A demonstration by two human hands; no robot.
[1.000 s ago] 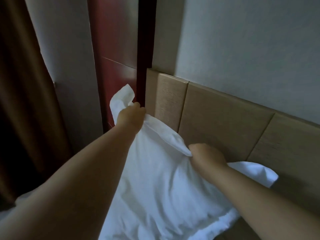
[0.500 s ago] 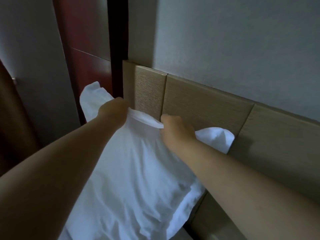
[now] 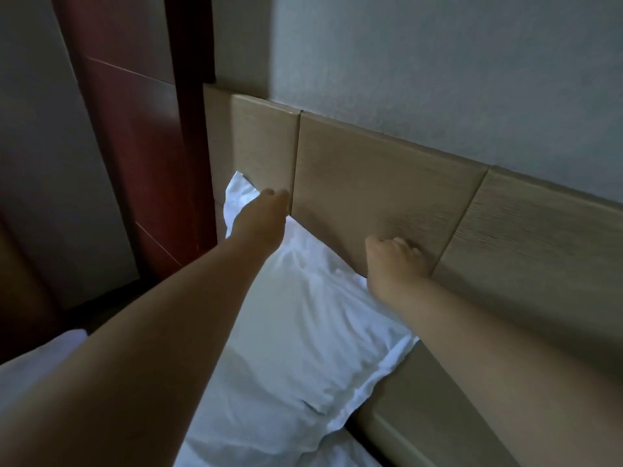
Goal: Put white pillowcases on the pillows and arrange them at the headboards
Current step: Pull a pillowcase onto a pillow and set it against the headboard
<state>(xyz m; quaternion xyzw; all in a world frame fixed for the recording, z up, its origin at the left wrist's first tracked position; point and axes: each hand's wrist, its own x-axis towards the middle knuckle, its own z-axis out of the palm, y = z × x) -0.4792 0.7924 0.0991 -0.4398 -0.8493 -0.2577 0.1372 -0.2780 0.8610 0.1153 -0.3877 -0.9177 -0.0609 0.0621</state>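
Both hands have dropped toward the middle of the frame since half a second ago, and the pillow has sunk with them, from held up to lying against the panels. The left hand [image 3: 264,215] reaches to the pillow's upper corner [image 3: 240,193] left of centre. Whether it pinches the cloth or only rests there, I cannot tell. The right hand [image 3: 392,261], well apart from it, has its fingers curled against the headboard [image 3: 371,183] at the pillow's top edge, and any grip is hidden.

The pillow [image 3: 303,315], already in its white case, fills the centre and lower middle, with its top edge touching the headboard. It looks light, soft and floppy, with wrinkled cloth that should slide easily. The corners and the seamed edge are probably the best places to hold it. A dark red wooden panel [image 3: 135,129] stands at upper left.
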